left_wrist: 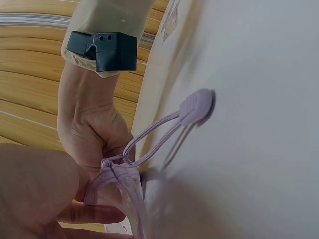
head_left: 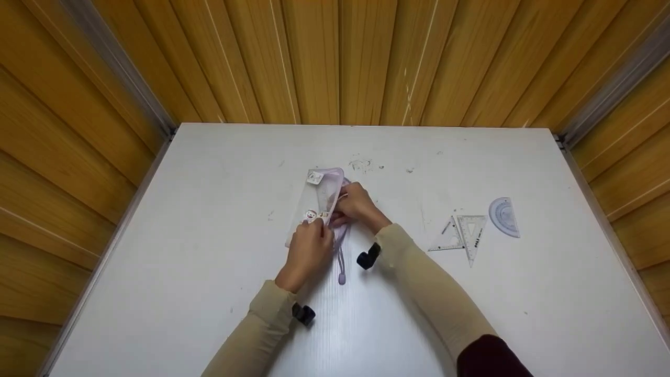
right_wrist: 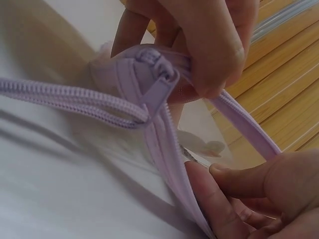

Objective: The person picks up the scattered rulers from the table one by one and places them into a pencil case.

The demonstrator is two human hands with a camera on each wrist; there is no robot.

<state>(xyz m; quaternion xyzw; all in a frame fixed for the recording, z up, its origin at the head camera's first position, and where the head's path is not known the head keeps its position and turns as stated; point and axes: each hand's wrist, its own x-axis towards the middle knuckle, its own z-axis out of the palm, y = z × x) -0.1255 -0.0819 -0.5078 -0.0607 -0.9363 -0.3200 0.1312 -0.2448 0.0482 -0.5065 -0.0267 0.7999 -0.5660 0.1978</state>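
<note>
A clear pouch (head_left: 302,196) with lilac zip edging lies in front of me, its zip open. My left hand (head_left: 310,246) grips its near end, close to the zip pull (right_wrist: 158,94) and its lilac cord loop (left_wrist: 154,142). At the pouch's mouth, my right hand (head_left: 357,203) reaches in between the zip edges. Its thumb and forefinger pinch a thin clear strip (right_wrist: 195,157) with dark marks along it, like a ruler. The right fingers are partly hidden by the pouch. A white printed patch (head_left: 314,177) shows at its far end.
To the right on the white table (head_left: 209,209) lie two clear set squares (head_left: 449,238), (head_left: 470,233) overlapping each other. Beside them is a bluish clear protractor (head_left: 503,217). Wooden slatted walls (head_left: 335,63) stand behind and at both sides.
</note>
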